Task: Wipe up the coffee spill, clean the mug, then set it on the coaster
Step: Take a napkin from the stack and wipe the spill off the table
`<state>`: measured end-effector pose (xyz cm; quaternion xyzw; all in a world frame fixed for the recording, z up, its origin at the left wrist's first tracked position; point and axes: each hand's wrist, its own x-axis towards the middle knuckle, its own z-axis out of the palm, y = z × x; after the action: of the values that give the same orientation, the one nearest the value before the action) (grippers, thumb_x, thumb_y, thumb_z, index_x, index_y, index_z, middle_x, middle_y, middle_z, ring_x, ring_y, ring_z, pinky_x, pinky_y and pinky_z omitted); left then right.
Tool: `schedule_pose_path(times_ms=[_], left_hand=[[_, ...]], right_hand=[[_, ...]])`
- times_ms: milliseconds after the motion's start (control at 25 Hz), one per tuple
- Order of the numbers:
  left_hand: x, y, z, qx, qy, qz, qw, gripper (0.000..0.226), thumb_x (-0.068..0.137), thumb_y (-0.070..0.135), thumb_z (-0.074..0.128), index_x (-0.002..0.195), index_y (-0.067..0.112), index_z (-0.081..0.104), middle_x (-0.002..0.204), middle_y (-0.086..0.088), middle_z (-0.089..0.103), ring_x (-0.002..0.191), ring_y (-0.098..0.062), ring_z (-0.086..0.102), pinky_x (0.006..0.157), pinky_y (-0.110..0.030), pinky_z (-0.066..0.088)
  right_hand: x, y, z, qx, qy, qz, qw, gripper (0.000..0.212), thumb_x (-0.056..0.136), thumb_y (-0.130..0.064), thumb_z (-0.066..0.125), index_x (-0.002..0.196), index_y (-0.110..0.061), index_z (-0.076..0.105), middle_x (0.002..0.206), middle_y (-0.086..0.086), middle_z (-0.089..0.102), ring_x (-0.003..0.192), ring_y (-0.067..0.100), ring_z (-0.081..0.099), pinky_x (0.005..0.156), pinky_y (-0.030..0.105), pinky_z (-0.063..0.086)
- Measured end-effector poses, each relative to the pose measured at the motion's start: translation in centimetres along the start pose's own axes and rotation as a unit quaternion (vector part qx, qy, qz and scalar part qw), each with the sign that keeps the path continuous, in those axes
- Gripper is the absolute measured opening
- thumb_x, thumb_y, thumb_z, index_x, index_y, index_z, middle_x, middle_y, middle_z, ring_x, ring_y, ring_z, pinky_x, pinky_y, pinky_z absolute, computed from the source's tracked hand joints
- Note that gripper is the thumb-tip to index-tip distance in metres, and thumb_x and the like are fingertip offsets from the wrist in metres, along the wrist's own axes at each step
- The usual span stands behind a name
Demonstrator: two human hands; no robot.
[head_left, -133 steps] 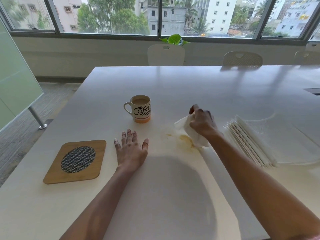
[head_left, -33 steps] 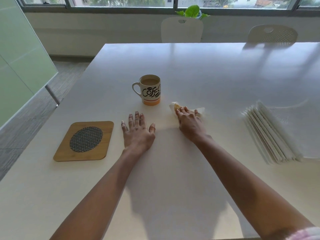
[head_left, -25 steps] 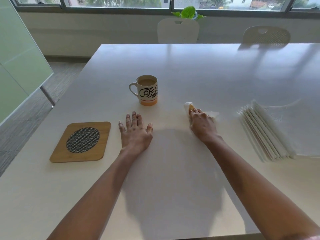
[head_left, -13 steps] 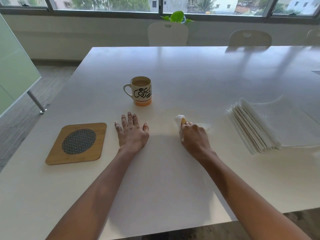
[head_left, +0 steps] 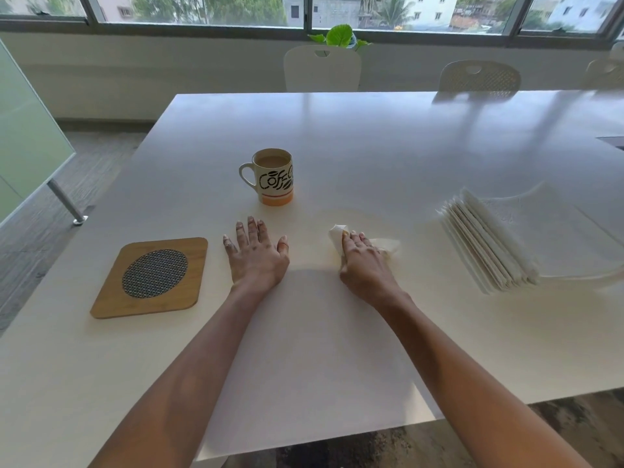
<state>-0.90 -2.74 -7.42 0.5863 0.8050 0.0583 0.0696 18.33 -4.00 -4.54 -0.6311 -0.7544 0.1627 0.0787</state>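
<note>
A cream mug (head_left: 275, 179) with black lettering and an orange base stands upright on the white table (head_left: 388, 143), filled with milky coffee, handle to the left. My right hand (head_left: 363, 265) presses a crumpled, coffee-stained white napkin (head_left: 337, 236) flat on the table, right of and nearer than the mug. A faint damp smear shows around it. My left hand (head_left: 256, 256) lies flat with fingers spread, just in front of the mug, holding nothing. A wooden coaster (head_left: 152, 276) with a dark woven centre lies to the left.
A stack of folded white napkins (head_left: 489, 244) sits at the right on a thin white sheet. The table's near edge runs below my forearms. Two chairs (head_left: 322, 67) stand at the far side beneath the window, with a green plant behind.
My right hand has rubbed the napkin back and forth over the spill, which has shrunk from a brown puddle to a faint smear. My left hand and the mug have stayed put.
</note>
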Motion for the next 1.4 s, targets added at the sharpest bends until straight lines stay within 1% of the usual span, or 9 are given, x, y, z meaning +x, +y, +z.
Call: schedule_pose_path(times_ms=[160, 280, 440, 600, 680, 840, 920, 1120, 1400], left_hand=[[0.0, -0.2, 0.1, -0.002, -0.001, 0.003, 1.0, 0.071, 0.099, 0.054, 0.011, 0.157, 0.013, 0.0, 0.166, -0.005, -0.006, 0.152, -0.026, -0.01, 0.12, -0.054, -0.007], [0.0, -0.2, 0.1, -0.005, 0.0, 0.004, 1.0, 0.072, 0.099, 0.054, 0.011, 0.157, 0.013, 0.0, 0.166, -0.006, -0.006, 0.152, -0.026, -0.01, 0.12, -0.054, -0.007], [0.1, -0.2, 0.2, -0.007, 0.003, 0.008, 1.0, 0.072, 0.099, 0.055, 0.011, 0.157, 0.013, 0.0, 0.166, -0.005, -0.006, 0.152, -0.026, -0.01, 0.12, -0.054, -0.007], [0.1, -0.3, 0.2, -0.008, 0.009, 0.007, 1.0, 0.072, 0.099, 0.055, 0.011, 0.157, 0.013, 0.001, 0.166, -0.005, -0.005, 0.152, -0.026, -0.009, 0.12, -0.053, -0.007], [0.1, -0.3, 0.2, -0.008, 0.013, 0.01, 1.0, 0.072, 0.099, 0.056, 0.011, 0.157, 0.013, 0.001, 0.166, -0.005, -0.004, 0.152, -0.026, -0.009, 0.12, -0.053, -0.007], [0.1, -0.4, 0.3, -0.009, 0.018, 0.008, 1.0, 0.073, 0.099, 0.056, 0.012, 0.157, 0.014, 0.002, 0.166, -0.005, -0.003, 0.152, -0.026, -0.008, 0.12, -0.053, -0.006], [0.1, -0.3, 0.3, -0.011, 0.019, 0.009, 1.0, 0.073, 0.099, 0.056, 0.012, 0.157, 0.014, 0.002, 0.166, -0.005, -0.003, 0.152, -0.026, -0.008, 0.12, -0.053, -0.006], [0.0, -0.2, 0.2, -0.009, 0.016, 0.007, 1.0, 0.072, 0.099, 0.055, 0.012, 0.157, 0.013, 0.002, 0.166, -0.006, -0.003, 0.152, -0.027, -0.008, 0.121, -0.054, -0.006], [-0.1, -0.1, 0.1, -0.012, 0.008, 0.003, 1.0, 0.07, 0.1, 0.052, 0.012, 0.157, 0.013, 0.001, 0.166, -0.006, -0.005, 0.152, -0.026, -0.01, 0.121, -0.054, -0.006]], right_hand=[[-0.2, -0.1, -1.3, -0.048, 0.105, -0.017, 0.993, 0.04, 0.082, -0.003, 0.048, 0.121, -0.005, 0.057, 0.122, 0.021, 0.063, 0.109, 0.038, 0.061, 0.079, 0.035, 0.045], [1.1, 0.7, -3.7, 0.1, 0.126, 0.016, 0.987, 0.034, 0.081, -0.004, 0.051, 0.11, -0.009, 0.067, 0.1, 0.024, 0.069, 0.094, 0.039, 0.065, 0.075, 0.037, 0.049], [2.9, 2.3, -6.3, 0.516, 0.036, 0.109, 0.849, 0.05, 0.082, 0.015, 0.037, 0.119, -0.01, 0.059, 0.085, 0.016, 0.062, 0.073, 0.028, 0.06, 0.076, 0.042, 0.054], [3.6, 3.1, -5.3, 0.605, 0.031, 0.129, 0.785, 0.044, 0.081, 0.022, 0.035, 0.102, -0.004, 0.064, 0.083, 0.013, 0.064, 0.07, 0.024, 0.063, 0.059, 0.033, 0.058], [3.9, 3.7, -4.0, 0.552, 0.072, 0.12, 0.822, 0.04, 0.08, 0.018, 0.038, 0.099, -0.002, 0.067, 0.09, 0.016, 0.067, 0.079, 0.025, 0.065, 0.065, 0.033, 0.058], [3.4, 5.1, -2.8, 0.16, 0.203, -0.02, 0.966, 0.03, 0.076, 0.005, 0.053, 0.091, -0.008, 0.076, 0.105, 0.008, 0.067, 0.098, 0.025, 0.057, 0.083, 0.028, 0.043], [2.5, 5.5, -2.0, 0.06, 0.188, -0.055, 0.979, 0.029, 0.079, -0.004, 0.054, 0.096, -0.012, 0.075, 0.116, 0.004, 0.065, 0.109, 0.027, 0.056, 0.088, 0.03, 0.044], [1.8, 3.6, -0.8, 0.073, 0.146, -0.006, 0.987, 0.032, 0.09, -0.038, 0.057, 0.104, -0.016, 0.074, 0.133, 0.005, 0.061, 0.123, 0.025, 0.055, 0.096, 0.033, 0.044], [-0.5, 0.9, 1.8, 0.122, 0.108, -0.14, 0.977, 0.037, 0.089, -0.007, 0.054, 0.122, -0.017, 0.068, 0.14, 0.006, 0.055, 0.137, 0.014, 0.043, 0.113, 0.025, 0.03]])
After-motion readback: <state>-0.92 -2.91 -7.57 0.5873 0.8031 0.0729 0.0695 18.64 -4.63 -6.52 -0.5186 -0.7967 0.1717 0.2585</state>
